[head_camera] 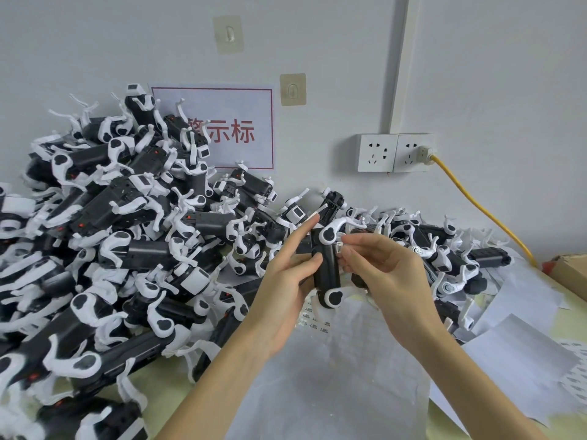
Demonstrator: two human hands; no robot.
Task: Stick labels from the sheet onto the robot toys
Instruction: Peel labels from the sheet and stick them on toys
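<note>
1. Holding one black-and-white robot toy (327, 265) upright above the label sheet (320, 325), the person's left hand (286, 281) wraps its thumb and fingers round the dark body, forefinger pointing free.
2. The right hand (381, 268) pinches a small white label (339, 248) at the toy's upper side, just under the shoulder joint.
3. Sticking looks under way; next, the label likely needs pressing flat.
4. A heap of robot toys (111, 233) crowds the table's left side.
</note>
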